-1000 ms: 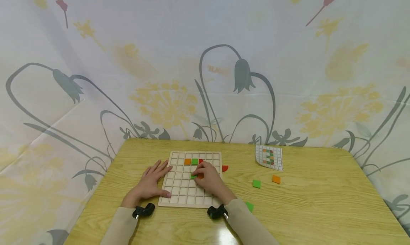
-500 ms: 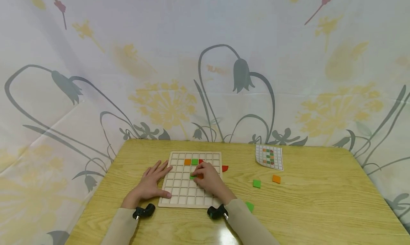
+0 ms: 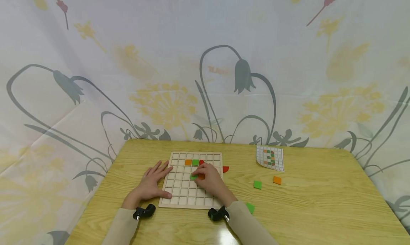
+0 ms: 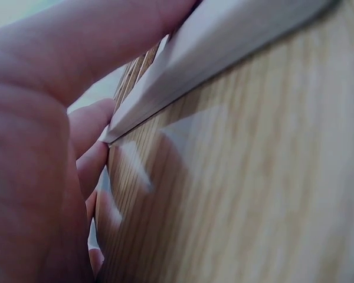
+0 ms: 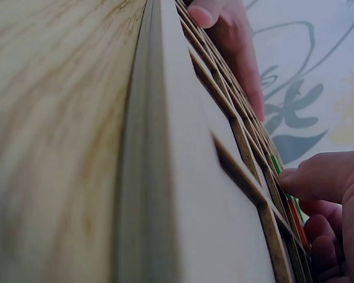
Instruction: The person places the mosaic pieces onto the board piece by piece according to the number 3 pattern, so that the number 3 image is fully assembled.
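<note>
A wooden grid board [image 3: 179, 201] lies on the table in the head view. My left hand [image 3: 151, 183] rests spread along its left side, thumb and fingertips on the rim. Over the middle of the grid, my right hand [image 3: 209, 180] pinches a green square tile [image 3: 193, 177] at its cell. An orange tile [image 3: 201, 176] beside it is partly covered by those fingers. Farther up the grid sit an orange tile [image 3: 188, 162], a green tile [image 3: 195, 162] and a red piece [image 3: 201, 162] in one row. In the right wrist view the thumb [image 5: 307, 177] is right at the green tile's edge.
Right of the board lie a red piece [image 3: 225, 169], a loose green tile [image 3: 257, 184] and an orange tile [image 3: 277, 180]. Another green piece [image 3: 250, 208] shows beside the right sleeve. A printed grid sheet [image 3: 270, 158] with a coloured pattern lies near the back edge.
</note>
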The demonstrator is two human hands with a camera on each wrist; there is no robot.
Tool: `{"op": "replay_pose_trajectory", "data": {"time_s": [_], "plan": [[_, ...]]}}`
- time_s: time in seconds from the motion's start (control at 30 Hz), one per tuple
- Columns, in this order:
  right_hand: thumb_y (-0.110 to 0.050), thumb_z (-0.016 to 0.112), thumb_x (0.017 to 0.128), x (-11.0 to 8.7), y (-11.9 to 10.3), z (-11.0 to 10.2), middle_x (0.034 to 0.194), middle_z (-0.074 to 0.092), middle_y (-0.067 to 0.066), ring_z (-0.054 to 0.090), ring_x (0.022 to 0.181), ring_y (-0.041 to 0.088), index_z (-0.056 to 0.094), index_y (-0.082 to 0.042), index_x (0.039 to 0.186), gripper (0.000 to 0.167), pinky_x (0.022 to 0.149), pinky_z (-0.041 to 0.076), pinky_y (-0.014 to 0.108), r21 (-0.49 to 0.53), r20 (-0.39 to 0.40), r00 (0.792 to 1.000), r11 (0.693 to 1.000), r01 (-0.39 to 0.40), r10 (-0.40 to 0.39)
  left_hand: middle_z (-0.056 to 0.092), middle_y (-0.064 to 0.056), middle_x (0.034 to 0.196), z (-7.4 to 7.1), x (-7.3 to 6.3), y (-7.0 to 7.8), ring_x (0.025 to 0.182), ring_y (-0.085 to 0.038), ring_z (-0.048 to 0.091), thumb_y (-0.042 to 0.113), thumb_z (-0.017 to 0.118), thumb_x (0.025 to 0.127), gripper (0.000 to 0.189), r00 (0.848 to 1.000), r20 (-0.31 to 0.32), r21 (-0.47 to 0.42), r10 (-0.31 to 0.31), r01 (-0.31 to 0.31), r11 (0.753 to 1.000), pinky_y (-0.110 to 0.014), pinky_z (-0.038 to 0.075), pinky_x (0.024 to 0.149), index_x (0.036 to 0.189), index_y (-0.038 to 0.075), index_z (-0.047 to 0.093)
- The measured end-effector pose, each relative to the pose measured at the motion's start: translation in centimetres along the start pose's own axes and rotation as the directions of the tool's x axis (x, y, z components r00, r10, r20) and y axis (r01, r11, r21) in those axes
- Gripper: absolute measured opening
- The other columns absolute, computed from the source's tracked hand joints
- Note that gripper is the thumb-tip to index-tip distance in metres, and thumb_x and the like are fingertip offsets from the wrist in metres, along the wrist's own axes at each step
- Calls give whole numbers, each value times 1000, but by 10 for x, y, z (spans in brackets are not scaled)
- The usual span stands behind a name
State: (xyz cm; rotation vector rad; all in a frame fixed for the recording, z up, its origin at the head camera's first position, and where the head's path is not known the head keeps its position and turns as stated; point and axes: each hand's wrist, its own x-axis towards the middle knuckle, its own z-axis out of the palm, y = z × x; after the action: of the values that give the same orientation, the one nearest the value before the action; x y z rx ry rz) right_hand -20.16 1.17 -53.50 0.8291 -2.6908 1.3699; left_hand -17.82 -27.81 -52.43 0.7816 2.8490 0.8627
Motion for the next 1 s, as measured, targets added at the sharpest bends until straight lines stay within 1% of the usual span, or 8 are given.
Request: {"op": "replay_pose_trajectory", "data": {"time_s": [0.1,0.27,0.47,0.63,0.73,0.87,1.0], "plan": [[-11,76,87,0,0,1,106,63,-1,55,95,17,79,-14,98,12,80,48,31,4,-13,1000,1000,4,-4,22,-16,163,-1,0,1,148,-45,9,57,82,72,104,1000,11,4,-9,9,1000,-70,6,109,154,10,39],[-8,75,87,0,-2,-1,103,63,-2,56,90,14,78,-13,98,12,77,50,29,42,-35,999,999,13,-11,21,-15,163,-2,0,2,149,-45,9,57,82,72,104,1000,22,3,-18,18,1000,-70,6,110,155,11,39],[-7,74,88,-1,-4,-5,104,63,-2,57,91,14,77,-13,99,13,78,51,29,48,-28,999,999,23,-22,20,-13,164,-1,0,1,149,-42,7,58,82,72,104,999,27,6,-31,31,1000,-68,4,111,155,12,39],[-7,73,89,-1,-7,-12,103,64,-3,58,91,15,78,-12,101,13,76,51,30,11,-21,999,999,42,-41,19,-11,165,0,0,-1,150,-40,6,58,82,71,105,998,30,1,-48,48,999,-66,3,112,155,14,38],[-7,73,90,-2,-9,-18,99,64,-2,60,91,16,78,-11,100,12,75,51,30,-10,-10,999,999,53,-53,19,-11,165,0,0,0,150,-40,6,58,82,71,105,998,30,-6,-51,51,999,-67,3,112,155,14,38],[-8,73,90,-6,-10,-27,95,63,-2,61,90,17,78,-10,100,11,75,51,30,-31,11,999,998,53,-52,20,-12,164,-1,0,0,150,-41,7,58,82,71,104,999,29,-10,-39,40,999,-68,4,111,155,12,39],[-9,71,91,-13,-9,-36,96,63,-1,60,90,17,77,-10,101,11,75,51,31,-63,35,998,996,56,-54,20,-13,164,-1,0,1,150,-42,7,58,82,72,104,999,23,-4,-22,22,1000,-68,4,111,155,12,39]]}}
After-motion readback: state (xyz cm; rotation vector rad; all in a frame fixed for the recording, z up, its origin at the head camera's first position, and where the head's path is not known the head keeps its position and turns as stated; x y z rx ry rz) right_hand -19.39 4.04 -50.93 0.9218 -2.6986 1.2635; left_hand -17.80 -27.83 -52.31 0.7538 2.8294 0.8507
